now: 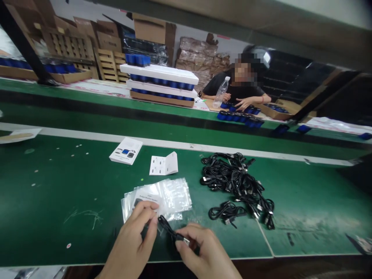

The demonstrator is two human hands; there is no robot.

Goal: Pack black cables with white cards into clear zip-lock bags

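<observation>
My right hand (200, 244) pinches a coiled black USB cable (167, 225) between thumb and fingers, its metal plug showing by the thumb. My left hand (138, 226) has its thumb and fingers closed at the edge of a clear plastic bag (139, 197) with a printed leaflet in it. The cable's looped end lies just off the left fingertips, at the bag's mouth. More clear bags (177, 195) lie fanned out under and beside this one. To the right sits a tangled heap of black USB cables (229, 176), with a few bundled cables (226, 212) in front of it.
A stack of printed leaflets (126, 151) and one unfolded leaflet (163, 164) lie behind the bags on the green table (72, 186). Across a raised ledge, a person (235, 89) handles blue cylindrical items (241, 117) beside a plastic bottle (221, 93). White trays (159, 73) stand stacked there.
</observation>
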